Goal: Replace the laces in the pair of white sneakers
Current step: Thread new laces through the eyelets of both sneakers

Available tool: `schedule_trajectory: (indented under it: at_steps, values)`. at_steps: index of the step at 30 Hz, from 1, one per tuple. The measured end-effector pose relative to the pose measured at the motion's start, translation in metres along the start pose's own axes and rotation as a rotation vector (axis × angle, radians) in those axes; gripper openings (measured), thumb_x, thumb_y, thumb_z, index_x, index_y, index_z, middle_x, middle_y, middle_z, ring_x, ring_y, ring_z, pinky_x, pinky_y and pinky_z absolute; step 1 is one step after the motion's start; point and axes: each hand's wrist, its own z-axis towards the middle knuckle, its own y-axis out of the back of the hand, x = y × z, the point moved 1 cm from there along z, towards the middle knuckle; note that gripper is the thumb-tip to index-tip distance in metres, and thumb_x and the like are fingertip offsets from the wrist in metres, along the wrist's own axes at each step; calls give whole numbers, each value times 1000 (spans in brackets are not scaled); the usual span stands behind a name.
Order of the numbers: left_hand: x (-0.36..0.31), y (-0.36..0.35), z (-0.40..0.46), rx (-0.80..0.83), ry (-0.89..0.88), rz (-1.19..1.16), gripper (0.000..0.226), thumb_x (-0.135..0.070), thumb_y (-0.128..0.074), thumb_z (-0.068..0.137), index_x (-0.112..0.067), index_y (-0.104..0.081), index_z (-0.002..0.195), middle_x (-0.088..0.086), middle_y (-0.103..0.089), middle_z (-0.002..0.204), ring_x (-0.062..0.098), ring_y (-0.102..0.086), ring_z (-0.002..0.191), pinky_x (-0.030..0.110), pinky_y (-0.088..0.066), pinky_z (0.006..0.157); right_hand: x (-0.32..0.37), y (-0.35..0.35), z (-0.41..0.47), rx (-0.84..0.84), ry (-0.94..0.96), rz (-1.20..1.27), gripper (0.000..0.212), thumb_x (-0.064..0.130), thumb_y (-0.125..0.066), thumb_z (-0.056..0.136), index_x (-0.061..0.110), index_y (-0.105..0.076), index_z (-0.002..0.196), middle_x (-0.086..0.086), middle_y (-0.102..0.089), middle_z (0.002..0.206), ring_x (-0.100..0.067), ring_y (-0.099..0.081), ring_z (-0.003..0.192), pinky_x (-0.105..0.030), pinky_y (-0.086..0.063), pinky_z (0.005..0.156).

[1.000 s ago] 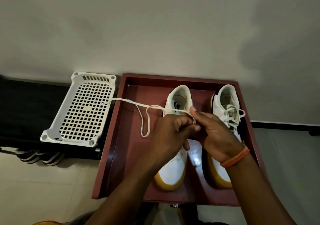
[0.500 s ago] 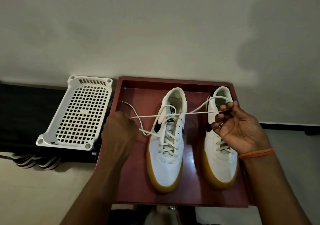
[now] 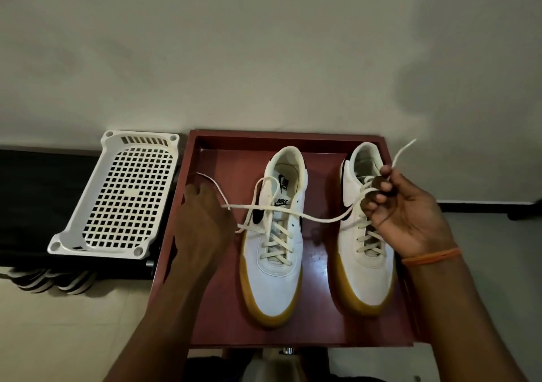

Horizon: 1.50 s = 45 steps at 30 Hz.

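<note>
Lace (image 3: 293,213) stretched across left sneaker (image 3: 275,243): one end pinched in right hand (image 3: 401,211) fingers, other gripped by curled left hand (image 3: 202,220).

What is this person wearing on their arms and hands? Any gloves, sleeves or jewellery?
No gloves. Both forearms are bare as far as the picture shows, with no sleeves in view. The left hand shows nothing worn. The right hand has a thin orange band around its wrist. A ring cannot be made out.
</note>
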Motion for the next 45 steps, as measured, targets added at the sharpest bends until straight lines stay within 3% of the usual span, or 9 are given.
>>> schedule_trajectory:
  at_steps: [3, 7, 13, 17, 21, 30, 35, 39, 45]
  values:
    - [-16, 7, 2, 39, -8, -247, 34, -5, -68, 77, -14, -64, 110, 0, -59, 105, 18, -60, 93, 23, -39, 74, -17, -15, -5, 96, -44, -48, 19, 31, -47, 94, 18, -56, 84, 5, -41, 66, -9, -40, 54, -23, -40, 50]
    - [-54, 7, -17, 221, -201, -535, 24, -13, -64, 92, -25, -66, 112, -20, -61, 79, -5, -58, 59, 6, -38, 56, -39, -34, -13, 151, -102, -55, 20, 33, -50, 93, 15, -55, 84, 3, -41, 66, -10, -40, 54, -23, -40, 49]
    - [-71, -13, -34, 579, -165, -910, 26, -19, -62, 97, -15, -59, 122, 2, -70, 97, 33, -62, 55, 27, -48, 43, -49, -48, -22, 229, -141, -149, 25, 32, -45, 94, 13, -59, 85, 2, -47, 65, -9, -46, 53, -21, -41, 48]
    - [-62, 1, -23, 645, -226, -815, 11, -5, -64, 93, -1, -66, 103, 2, -65, 79, -4, -59, 59, 8, -43, 52, -43, -46, -20, 235, -83, -218, 26, 26, -43, 96, 11, -63, 87, -3, -56, 71, -11, -50, 54, -22, -43, 46]
    - [-44, 18, -11, 723, -296, -646, 12, -20, -67, 93, -12, -74, 97, 5, -71, 83, 19, -66, 73, 36, -54, 69, -48, -43, -15, 163, -8, -292, 37, 19, -42, 100, 12, -70, 78, -4, -61, 73, -12, -55, 57, -25, -49, 51]
    - [15, 38, 17, 497, -188, -100, 17, -17, -80, 79, -23, -71, 67, -17, -65, 60, -7, -59, 62, 7, -39, 57, -51, -27, -7, -43, 30, -393, 20, 12, -51, 98, 1, -68, 100, 0, -53, 62, -10, -52, 53, -25, -52, 51]
    - [25, 28, 16, 516, -127, 184, 17, -20, -80, 75, -26, -65, 70, -13, -56, 71, 13, -59, 77, 22, -40, 65, -75, -34, -15, 64, -81, -521, 20, 6, -56, 95, -7, -68, 104, -12, -61, 71, -15, -57, 54, -28, -55, 55]
    - [-19, 31, 7, 357, -191, -367, 11, -17, -70, 88, -23, -71, 97, -8, -70, 82, 6, -65, 66, 15, -48, 57, -87, -42, -20, 196, -32, -589, 16, 5, -63, 89, -3, -64, 103, -15, -69, 75, -22, -61, 58, -32, -55, 58]
    - [-50, 17, -13, 692, -85, -812, 24, -9, -70, 89, -1, -69, 112, 22, -73, 84, 39, -72, 73, 35, -62, 63, -83, -45, -23, 231, 74, -726, 14, 3, -72, 80, 2, -59, 86, -18, -70, 66, -28, -70, 59, -36, -59, 55]
